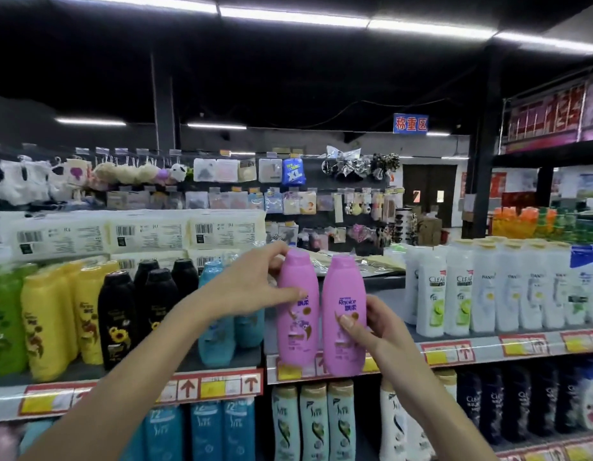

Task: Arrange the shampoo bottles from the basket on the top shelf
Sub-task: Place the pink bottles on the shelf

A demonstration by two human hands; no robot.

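Overhead, the shop ran dark, a black ceiling crossed by white strip lights [288, 16], with a blue sign [410, 123] hanging far off toward the right. Below that, the top shelf [455, 352] stretched across in front of us, its front edge carrying red and yellow price tags. On it stood green bottles [5, 317] at far left, then yellow bottles [45, 324], black bottles [117, 317] and blue bottles [218, 327], and well to the right a row of white bottles [431, 294]. Behind them lay white wrapped packs [138, 232] and, farther back, a wall of small hanging goods [288, 197]. In the gap between the blue and the white rows we held two bottles upright and side by side, nearly touching. Our left hand [252, 287] gripped the left pink bottle [298, 311] near its top, thumb across the front and fingers curled round the cap and far side. Our right hand [378, 327] gripped the right pink bottle [343, 314] lower down, thumb pressed on the label and the fingers tucked behind it. Both bases covered part of the shelf's front edge, so we could not tell whether either bottle rested on the shelf. Our fingers behind the right pink bottle were hidden. The shelf below, with pale green bottles [313, 424] and dark bottles [521, 400], was cut off by the bottom edge, and most labels were too blurred to read, beyond "Rejoice" on the right pink bottle.
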